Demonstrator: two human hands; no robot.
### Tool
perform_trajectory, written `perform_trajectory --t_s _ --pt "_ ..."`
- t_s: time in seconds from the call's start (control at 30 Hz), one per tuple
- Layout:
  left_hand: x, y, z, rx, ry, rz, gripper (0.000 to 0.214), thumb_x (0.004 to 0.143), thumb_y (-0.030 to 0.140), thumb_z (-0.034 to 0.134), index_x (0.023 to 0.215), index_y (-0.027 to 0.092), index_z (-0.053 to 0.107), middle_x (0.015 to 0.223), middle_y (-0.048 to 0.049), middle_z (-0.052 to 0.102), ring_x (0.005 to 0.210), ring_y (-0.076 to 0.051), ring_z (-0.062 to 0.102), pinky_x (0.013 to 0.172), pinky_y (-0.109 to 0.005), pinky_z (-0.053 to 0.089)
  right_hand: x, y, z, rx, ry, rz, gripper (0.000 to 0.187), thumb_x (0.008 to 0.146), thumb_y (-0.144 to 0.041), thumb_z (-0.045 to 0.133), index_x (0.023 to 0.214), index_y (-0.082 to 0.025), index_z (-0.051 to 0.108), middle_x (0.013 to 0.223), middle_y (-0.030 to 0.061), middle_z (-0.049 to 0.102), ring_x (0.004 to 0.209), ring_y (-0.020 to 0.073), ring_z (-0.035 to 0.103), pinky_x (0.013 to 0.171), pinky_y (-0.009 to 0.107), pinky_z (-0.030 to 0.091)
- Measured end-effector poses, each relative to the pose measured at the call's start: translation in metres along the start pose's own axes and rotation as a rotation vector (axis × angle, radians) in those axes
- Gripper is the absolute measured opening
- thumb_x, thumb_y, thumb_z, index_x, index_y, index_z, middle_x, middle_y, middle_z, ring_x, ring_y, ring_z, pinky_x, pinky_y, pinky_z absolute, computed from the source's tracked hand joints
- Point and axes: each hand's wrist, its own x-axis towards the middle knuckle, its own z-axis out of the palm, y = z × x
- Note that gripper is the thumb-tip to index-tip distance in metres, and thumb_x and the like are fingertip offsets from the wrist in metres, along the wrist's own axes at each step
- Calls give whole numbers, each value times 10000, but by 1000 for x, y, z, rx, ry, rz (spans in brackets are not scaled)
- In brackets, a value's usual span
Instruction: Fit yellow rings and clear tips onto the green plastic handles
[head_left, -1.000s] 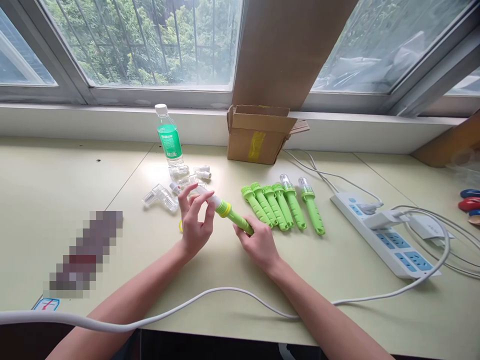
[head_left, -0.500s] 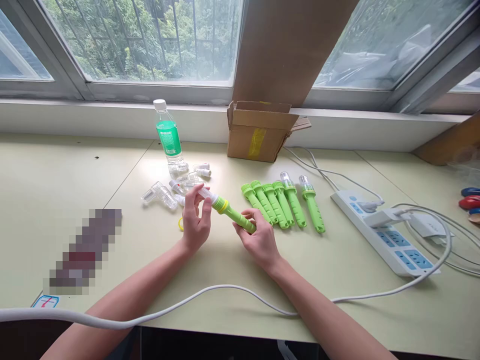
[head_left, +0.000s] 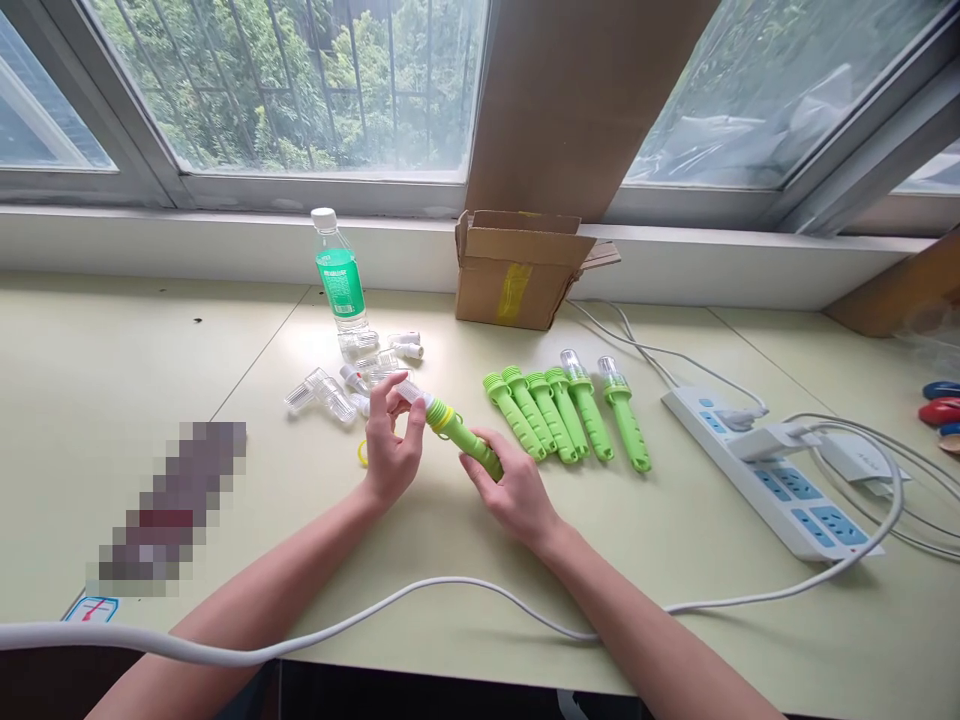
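Observation:
Between my hands is a green plastic flashlight [head_left: 459, 433] with a yellow ring around its neck, slanting up to the left. My right hand [head_left: 517, 485] wraps the lower end of its handle. The fingers and thumb of my left hand [head_left: 394, 440] close around the clear head [head_left: 412, 393] at its upper end. Just behind my left hand lie clear ribbed plastic covers [head_left: 330, 393] and small white parts [head_left: 407, 345]. A loose yellow ring [head_left: 363, 453] lies beside my left wrist, partly hidden. Several green flashlights [head_left: 517, 415] lie in a row to the right, two with clear heads [head_left: 613, 375].
A bottle with a green label [head_left: 341, 283] and an open cardboard box [head_left: 517, 275] stand at the back. To the right is a white power strip [head_left: 780, 480] with plugs. A white cable [head_left: 450, 580] runs across the front, over my left forearm. A blurred dark object [head_left: 172, 505] lies left.
The flashlight has turned in my hands, and a small green loop on its side now shows. My right hand has shifted slightly left. The view has tilted a little.

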Motion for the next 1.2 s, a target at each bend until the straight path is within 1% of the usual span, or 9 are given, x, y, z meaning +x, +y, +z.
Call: perform_trajectory --t_s 0.1,0.2,0.33,0.47,0.57,0.63,0.73,0.9,1.2 --pt "-2 3 2 -51 -14 -38 419 872 296 555 1246 234 374 902 -41 603 813 -153 611 748 -319 514 -1 3 3 41 61 48 379 805 -327 614 1135 -204 474 797 10 586 593 146 529 546 261 406" --pt "-2 5 3 -108 -20 -91 465 863 297 573 1260 252 335 880 -27 600 811 -151 612 742 -314 516 -3 5 4 69 107 81 270 810 -326 606 1008 -206 466 811 11 578 551 126 498 508 251 384" --pt "-1 6 2 -102 -7 -137 412 853 308 587 1214 238 400 819 -12 587 783 -143 606 740 -304 513 -2 3 1 53 135 60 179 839 -334 576 945 -200 520 766 13 570 595 140 493 517 252 376" --pt "0 6 2 -88 -1 -152 396 846 317 595 1193 237 422 845 -18 592 762 -136 603 721 -299 516 0 -1 -3 23 81 3 158 896 -322 492 915 -191 579 763 23 574 659 154 509 579 268 381" --pt "-2 6 2 -70 -7 -149 396 843 319 598 1191 237 427 829 -13 587 749 -136 603 704 -296 520 0 -2 -4 31 24 8 184 918 -317 444 928 -194 581 735 15 566 648 153 510 579 270 381" --pt "-3 6 3 -57 -15 -143 392 842 316 600 1187 236 432 809 -7 583 743 -136 606 700 -294 522 0 -1 -2 44 7 40 198 895 -335 491 1026 -200 551 739 6 567 609 146 510 561 267 386" --pt "-4 7 4 -50 -20 -131 394 842 309 601 1189 236 428 800 -3 583 739 -135 610 704 -294 523 -1 1 0 60 42 84 349 812 -356 612 1094 -201 478 792 4 579 568 133 510 535 260 392" --pt "-4 8 4 -67 -20 -129 412 844 308 598 1200 241 402 806 -3 590 754 -138 612 703 -294 526 -2 1 1 49 118 79 185 818 -345 605 869 -204 496 738 -2 574 548 123 486 517 248 375" --pt "-4 6 3 -62 -26 -129 397 842 315 597 1187 239 416 829 -12 590 751 -135 609 680 -286 527 0 -1 -3 25 57 0 210 904 -333 471 965 -183 606 777 33 617 664 163 541 588 265 403"
